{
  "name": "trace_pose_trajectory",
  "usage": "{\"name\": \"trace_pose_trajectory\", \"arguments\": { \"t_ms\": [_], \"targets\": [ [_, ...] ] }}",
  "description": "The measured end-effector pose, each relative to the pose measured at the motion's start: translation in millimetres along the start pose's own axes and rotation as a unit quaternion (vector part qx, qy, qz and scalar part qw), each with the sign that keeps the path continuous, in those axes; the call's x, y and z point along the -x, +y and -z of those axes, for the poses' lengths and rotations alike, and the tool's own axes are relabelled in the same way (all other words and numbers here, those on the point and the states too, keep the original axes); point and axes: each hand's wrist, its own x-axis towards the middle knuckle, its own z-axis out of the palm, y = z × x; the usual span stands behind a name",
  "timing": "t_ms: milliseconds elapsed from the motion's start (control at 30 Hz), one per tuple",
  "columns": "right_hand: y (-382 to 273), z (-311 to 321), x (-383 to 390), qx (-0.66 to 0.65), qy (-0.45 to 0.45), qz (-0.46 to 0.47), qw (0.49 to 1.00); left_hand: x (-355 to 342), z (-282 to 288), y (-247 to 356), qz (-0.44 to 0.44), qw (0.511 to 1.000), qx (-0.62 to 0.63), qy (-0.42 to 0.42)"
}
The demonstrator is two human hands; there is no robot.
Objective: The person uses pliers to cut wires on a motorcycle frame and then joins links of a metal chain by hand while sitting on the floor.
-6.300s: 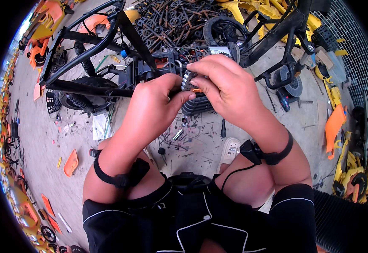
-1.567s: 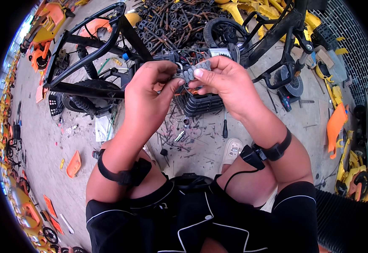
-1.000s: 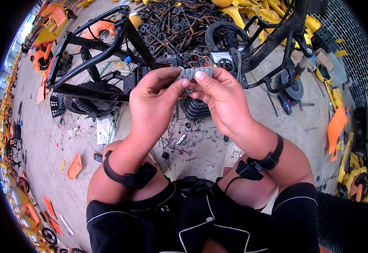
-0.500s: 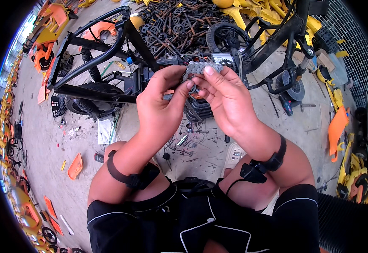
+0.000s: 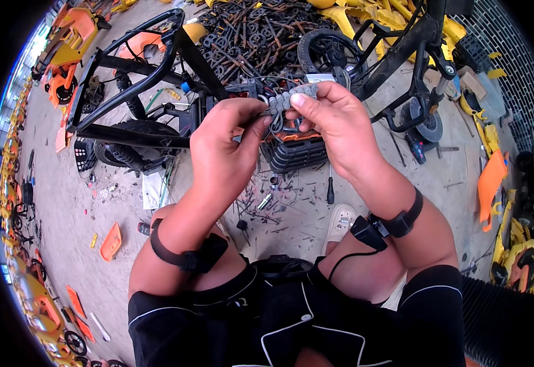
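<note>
A chain (image 5: 284, 101) sits between the left hand (image 5: 223, 131) and right hand (image 5: 342, 119). Ahead, leftward, stands a vehicle frame (image 5: 138, 136); beyond lies a parts heap (image 5: 242, 43). On the floor (image 5: 71, 214), a screwdriver (image 5: 330, 194) lies before the right shoe (image 5: 341, 221), a power tool (image 5: 415, 148) farther right.

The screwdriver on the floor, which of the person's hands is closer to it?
Right. The right hand is just above and slightly right of the screwdriver in the picture; the left hand is farther off, up and to its left.

The grey floor (image 5: 65, 244) carries a screwdriver (image 5: 330, 191) and an orange plastic piece (image 5: 111, 241).
</note>
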Motion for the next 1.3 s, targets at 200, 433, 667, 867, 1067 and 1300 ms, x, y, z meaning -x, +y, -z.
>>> {"name": "trace_pose_trajectory", "arguments": {
  "t_ms": [200,433,667,867,1067,1300],
  "targets": [
    [-4,-1,1,0.053,-0.028,-0.035,0.998,-3,13,-6,-0.07,0.99,-0.094,-0.074],
    [-8,-4,1,0.048,-0.04,-0.051,0.997,-3,17,-2,0.098,0.989,0.056,-0.091],
    [2,-15,6,-0.062,-0.009,-0.029,0.998,-3,7,-5,0.191,0.954,0.23,0.004],
    [13,-21,8,-0.126,0.038,-0.012,0.991,1,-9,-3,0.182,0.943,0.271,0.065],
    [8,-22,11,-0.148,0.045,-0.045,0.987,6,-15,-1,0.174,0.923,0.338,0.06],
    [2,-20,13,-0.167,0.046,-0.056,0.983,8,-19,2,0.16,0.909,0.382,0.043]
  ]
}}
